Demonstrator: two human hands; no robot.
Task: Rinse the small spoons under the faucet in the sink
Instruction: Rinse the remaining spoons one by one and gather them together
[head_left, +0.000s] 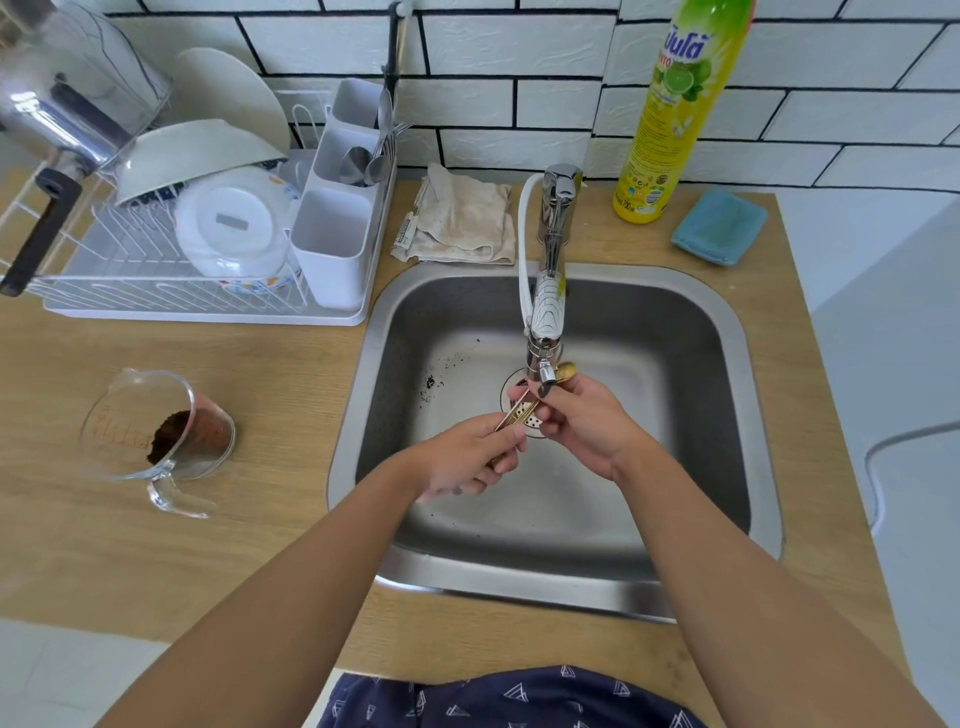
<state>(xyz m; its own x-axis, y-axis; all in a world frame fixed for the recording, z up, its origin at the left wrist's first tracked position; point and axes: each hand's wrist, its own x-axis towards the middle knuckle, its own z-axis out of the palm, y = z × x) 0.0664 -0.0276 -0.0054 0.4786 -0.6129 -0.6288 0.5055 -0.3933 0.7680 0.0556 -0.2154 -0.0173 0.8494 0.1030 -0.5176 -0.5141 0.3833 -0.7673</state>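
Starting at my far left, a white dish rack (156, 291) sits on the wooden counter (234, 545) with upturned bowls and a cutlery caddy (332, 244) holding a few steel spoons. Nearer me stands a glass measuring cup (150, 431) with dark brown grounds in the bottom. A crumpled cloth (462, 218) lies behind the steel sink (717, 364).

Over the basin, my left hand (462, 457) is closed around the handles of the small spoons (519, 413), thin gold-coloured ones bunched together and angled up toward the drain. They sit just below the faucet (545, 312) spout, above the strainer. My right hand (587, 426) meets them from the other side, fingers curled, pinching near the bowl ends; a gold spoon bowl shows just past the spout above my knuckles. Whether water is running I cannot tell.

Dark specks dot the sink floor left of the drain. Farther right stand a yellow dish soap bottle (670, 119) and a blue sponge (719, 226).
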